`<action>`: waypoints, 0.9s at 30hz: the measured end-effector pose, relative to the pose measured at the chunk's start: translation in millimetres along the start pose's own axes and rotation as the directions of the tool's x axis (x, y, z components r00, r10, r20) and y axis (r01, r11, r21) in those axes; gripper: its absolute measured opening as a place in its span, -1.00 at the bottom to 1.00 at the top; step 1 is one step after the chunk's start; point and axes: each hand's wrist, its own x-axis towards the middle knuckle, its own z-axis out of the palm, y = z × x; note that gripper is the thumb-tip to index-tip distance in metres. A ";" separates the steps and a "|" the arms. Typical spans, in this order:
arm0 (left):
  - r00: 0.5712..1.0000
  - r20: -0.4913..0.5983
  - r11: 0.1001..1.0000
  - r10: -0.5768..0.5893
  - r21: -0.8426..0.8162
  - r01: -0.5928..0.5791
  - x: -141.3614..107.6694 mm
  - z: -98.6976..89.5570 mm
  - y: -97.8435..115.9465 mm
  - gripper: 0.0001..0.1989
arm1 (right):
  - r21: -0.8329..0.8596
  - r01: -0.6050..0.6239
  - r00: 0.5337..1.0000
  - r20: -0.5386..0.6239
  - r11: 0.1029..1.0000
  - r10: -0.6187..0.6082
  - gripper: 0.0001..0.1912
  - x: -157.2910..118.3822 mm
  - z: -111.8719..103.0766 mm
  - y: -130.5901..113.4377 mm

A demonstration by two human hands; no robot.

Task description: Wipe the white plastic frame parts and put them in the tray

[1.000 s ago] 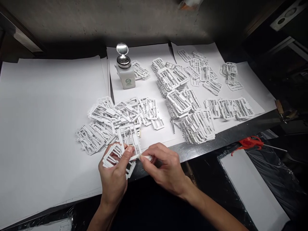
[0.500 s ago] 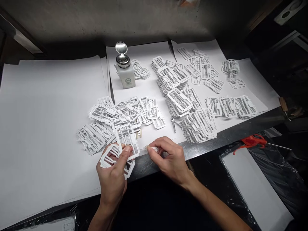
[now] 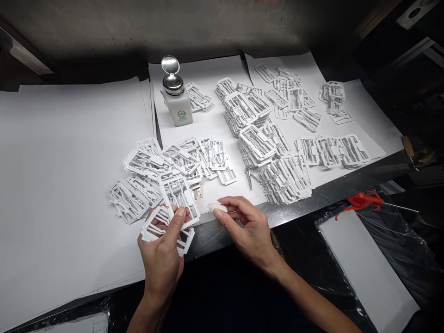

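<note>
White plastic frames point(image 3: 189, 198) fan out from the left hand point(image 3: 161, 256), pinched under its thumb above the bench's bare metal edge point(image 3: 287, 215), while the right hand point(image 3: 252, 233), just apart from them, pinches a small white wad point(image 3: 218, 207) between thumb and fingers. Beyond, overlapping white paper sheets point(image 3: 69, 162) carry piles of similar frames point(image 3: 284, 180) and a dispenser bottle point(image 3: 180, 108) with its metal lid raised. Dull grey wall point(image 3: 138, 32) closes the back, and dark plastic sheeting point(image 3: 395, 240) lies at lower right.
</note>
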 end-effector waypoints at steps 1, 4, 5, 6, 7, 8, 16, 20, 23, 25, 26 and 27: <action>1.000 -0.004 1.000 0.008 -0.010 -0.008 -0.2 0.2 0.2 -0.86 | 0.018 -0.025 1.000 -0.004 1.000 0.025 -0.81 -0.5 0.7 0.8; 0.999 -0.037 0.999 0.010 -0.043 -0.012 -0.6 1.4 1.6 -0.83 | 0.073 -0.089 0.996 0.007 0.993 0.088 -0.80 -1.8 2.7 2.7; 0.999 -0.049 0.999 0.009 -0.052 -0.011 -0.6 2.0 2.3 -0.83 | 0.089 -0.102 0.995 0.011 0.991 0.102 -0.80 -2.1 3.4 3.1; 0.998 -0.057 0.998 0.009 -0.060 -0.012 -0.5 2.8 3.0 -0.82 | 0.103 -0.111 0.994 0.012 0.989 0.110 -0.81 -2.3 4.0 3.3; 0.998 -0.065 0.997 0.009 -0.070 -0.014 -0.5 3.5 3.7 -0.82 | 0.114 -0.112 0.994 0.009 0.987 0.112 -0.81 -2.4 4.5 3.4; 0.998 -0.067 0.997 0.009 -0.080 -0.014 -0.4 4.1 4.2 -0.81 | 0.121 -0.111 0.994 0.006 0.986 0.111 -0.81 -2.4 5.0 3.2; 0.996 -0.084 0.995 -0.025 -0.096 0.017 -0.5 2.4 3.8 -0.80 | 0.149 -0.110 0.994 -0.003 0.983 0.112 -0.80 -3.2 7.9 2.8; 0.995 -0.091 0.995 -0.044 -0.090 0.036 -0.5 1.2 4.7 -0.80 | 0.147 -0.111 0.994 0.010 0.983 0.111 -0.80 -4.1 9.1 3.8; 0.995 -0.089 0.995 -0.047 -0.091 0.039 -0.3 2.2 5.2 -0.81 | 0.127 -0.095 0.995 0.011 0.987 0.095 -0.82 -4.5 9.9 1.6; 0.995 -0.088 0.996 -0.045 -0.086 0.038 -0.1 3.4 4.9 -0.81 | 0.097 -0.046 0.999 -0.002 0.994 0.046 -0.83 -5.4 11.8 -1.8; 0.995 -0.090 0.996 -0.040 -0.084 0.032 -0.1 3.9 4.6 -0.81 | 0.078 -0.003 1.000 -0.006 0.997 0.004 -0.84 -6.1 13.3 -3.7; 0.995 -0.092 0.996 -0.032 -0.083 0.024 -0.1 4.3 4.3 -0.81 | 0.055 0.051 0.999 -0.004 0.997 -0.050 -0.84 -6.8 15.3 -5.5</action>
